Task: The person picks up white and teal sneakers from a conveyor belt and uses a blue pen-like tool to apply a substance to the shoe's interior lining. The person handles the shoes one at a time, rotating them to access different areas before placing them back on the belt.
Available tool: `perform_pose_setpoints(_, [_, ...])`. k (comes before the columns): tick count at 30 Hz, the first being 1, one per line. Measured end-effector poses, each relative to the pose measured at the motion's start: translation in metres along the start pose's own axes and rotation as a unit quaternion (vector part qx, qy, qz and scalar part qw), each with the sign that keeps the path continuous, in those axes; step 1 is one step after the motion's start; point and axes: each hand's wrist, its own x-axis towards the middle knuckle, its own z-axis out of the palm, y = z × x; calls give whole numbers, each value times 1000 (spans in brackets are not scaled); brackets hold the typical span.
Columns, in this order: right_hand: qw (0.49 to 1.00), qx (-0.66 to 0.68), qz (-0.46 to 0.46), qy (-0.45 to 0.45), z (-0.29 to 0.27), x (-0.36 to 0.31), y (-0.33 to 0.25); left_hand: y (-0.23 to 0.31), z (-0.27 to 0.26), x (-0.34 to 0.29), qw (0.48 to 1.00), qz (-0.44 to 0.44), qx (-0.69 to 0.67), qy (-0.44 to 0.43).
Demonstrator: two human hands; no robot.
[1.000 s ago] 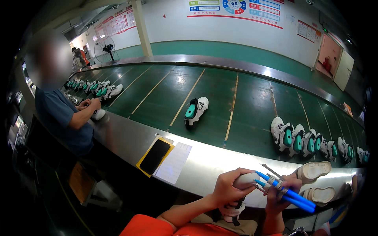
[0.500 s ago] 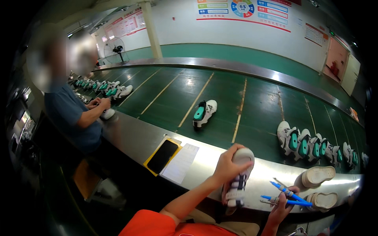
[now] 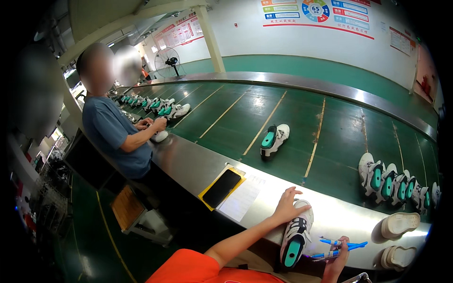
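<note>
Presently at the steel ledge: white shoe, two hands, blue pens

Landmark: one black phone [image 3: 222,187], lying on a yellow pad [image 3: 238,183].

White shoe [image 3: 302,218], upright, right of the phone and nearer the wearer, toe pointing away; its opening contains a teal insert [image 3: 293,252].

Left hand [image 3: 287,208], right of the phone: fingers spread, at the shoe's toe; pressure cannot be told.

Right hand [image 3: 340,258], farther right of the phone: closed around blue pens [image 3: 356,245].

Two cream shoe-shaped pieces [image 3: 400,223], far right of the phone, on the steel ledge [image 3: 339,207].

Single shoe [image 3: 282,134], beyond the phone on the green surface [image 3: 226,113]: teal insert inside. Shoe row [image 3: 365,166], beyond and right of the phone: teal inserts also.

Writing: paper sheet [image 3: 243,198], beside the phone, faint lines, too small to read; wall poster [image 3: 316,10], far beyond the phone, multicoloured ring chart, red lettering.
</note>
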Motion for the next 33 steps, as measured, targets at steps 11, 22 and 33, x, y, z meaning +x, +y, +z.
perform_pose_setpoints(11, [985,102,120,70,-21,11,2,-4,-31,-117,742,638,206,24])
perform_pose_setpoints(22, [998,50,19,-27,-24,-9,-32,59,-41,-74,861,496,-82,-72])
perform_pose_setpoints(33, [979,-14,-158,-130,23,-30,-92,110,-96,-40,920,267,-256,-130])
